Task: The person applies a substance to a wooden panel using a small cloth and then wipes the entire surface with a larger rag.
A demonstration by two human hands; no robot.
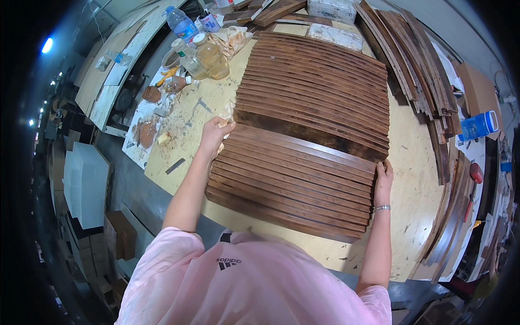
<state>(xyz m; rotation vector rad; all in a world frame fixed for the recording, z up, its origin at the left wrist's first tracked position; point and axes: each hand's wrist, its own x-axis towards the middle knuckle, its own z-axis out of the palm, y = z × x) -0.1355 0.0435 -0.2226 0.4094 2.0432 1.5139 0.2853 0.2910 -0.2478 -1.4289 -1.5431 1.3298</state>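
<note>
Dark brown wooden slats lie side by side in two groups, a far group (319,81) and a near group (287,187). A dark gap with a stained surface (303,129) runs between them. At the far edge of the near group is a wooden slat (309,146), with its ends between my hands. My left hand (215,134) grips the left end, thumb on top; a pale crumpled cloth (227,111) shows beside it. My right hand (384,176) is closed around the right end, its fingertips partly hidden.
Bottles (212,57) and a rag (233,40) stand at the back left, near stained paper (145,132) with brown lumps. Long wooden strips (411,65) are stacked along the right side, by a blue jug (478,125). A pale board (417,200) lies under the slats.
</note>
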